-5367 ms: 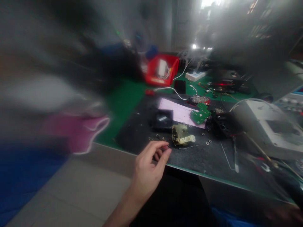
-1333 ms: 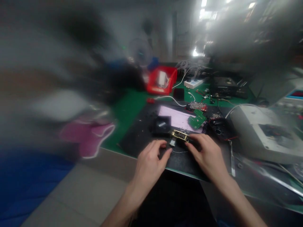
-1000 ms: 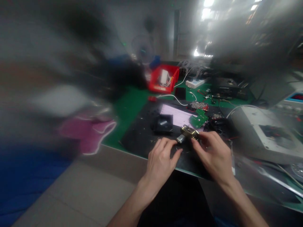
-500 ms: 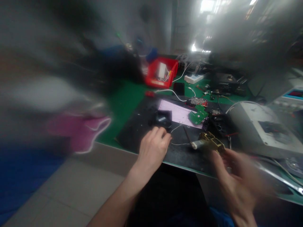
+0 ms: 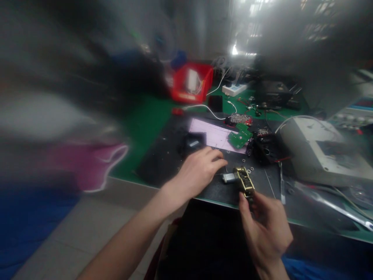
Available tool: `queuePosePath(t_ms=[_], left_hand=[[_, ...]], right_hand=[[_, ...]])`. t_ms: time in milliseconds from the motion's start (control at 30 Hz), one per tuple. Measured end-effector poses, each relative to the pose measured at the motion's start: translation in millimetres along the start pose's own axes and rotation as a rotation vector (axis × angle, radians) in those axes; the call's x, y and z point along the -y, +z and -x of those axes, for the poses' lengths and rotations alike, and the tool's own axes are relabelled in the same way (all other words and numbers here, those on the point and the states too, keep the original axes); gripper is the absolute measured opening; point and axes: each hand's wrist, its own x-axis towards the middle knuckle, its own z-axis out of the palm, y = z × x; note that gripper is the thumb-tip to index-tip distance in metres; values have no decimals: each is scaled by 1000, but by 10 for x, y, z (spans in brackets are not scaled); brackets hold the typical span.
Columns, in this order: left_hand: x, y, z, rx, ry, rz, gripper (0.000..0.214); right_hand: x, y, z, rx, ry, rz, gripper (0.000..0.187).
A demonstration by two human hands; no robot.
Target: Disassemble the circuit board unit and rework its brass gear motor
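Note:
My right hand (image 5: 266, 225) grips the lower end of a gold-coloured metal frame (image 5: 246, 182) between thumb and fingers, just above the front edge of the black mat. A small silver cylindrical motor (image 5: 229, 177) sticks out from the frame's left side. Palm down, my left hand (image 5: 202, 169) is left of the motor, its fingers curled and the thumb near the index fingertip. What it pinches, if anything, is too small to make out. Beyond it lie a dark square part (image 5: 194, 142) and a pink paper sheet (image 5: 214, 134).
Green circuit boards (image 5: 239, 137) overlap the paper. Several small rings lie near the frame. To the right are a black housing (image 5: 266, 149), tweezers (image 5: 281, 182) and a grey-white machine (image 5: 317, 151). A red bin (image 5: 192, 95) stands behind on the green tabletop (image 5: 154, 116).
My right hand has brought the frame and motor left, turning the frame more upright. My left hand has shifted right, closer to the motor. The camera view has moved slightly.

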Motion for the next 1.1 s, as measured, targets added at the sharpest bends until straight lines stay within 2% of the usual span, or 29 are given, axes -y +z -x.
queuePosePath(t_ms=[133,300,400,533,667,733,800,867,933,1000,1100], left_hand=[[133,5,-277,59,163,-41,14],[113,21,-340,77,271,-113,13],[120,57,-369,56,222,-176,17],[141,91,-400,24,119,-221,18],[79,40,-281,-38,9,-203,15],[-16,7,-138,-126,-104,-97,17],[-161,-6,42,-256,-287,202,14],[-350,8,222,-287,-454,406,11],[-561,44,358,-297,-571,476,9],[-771,90,418,-294,-629,506,11],[-1028,170,361,-280,-597,507,24]], right_hand=[[-52,-13,-7,8,-33,-10,21],[-103,-46,-30,-11,-13,78,20],[-86,-25,-17,-30,-31,68,21],[-28,67,37,-77,-70,16,32],[6,122,33,-91,-96,-41,31],[2,108,23,-65,-85,-70,29],[-18,66,38,-15,-59,-97,27],[-58,-6,87,38,-37,-147,27],[-116,-101,158,60,-5,-221,26],[-185,-210,223,33,55,-298,25],[-296,-366,266,-90,136,-238,24]])
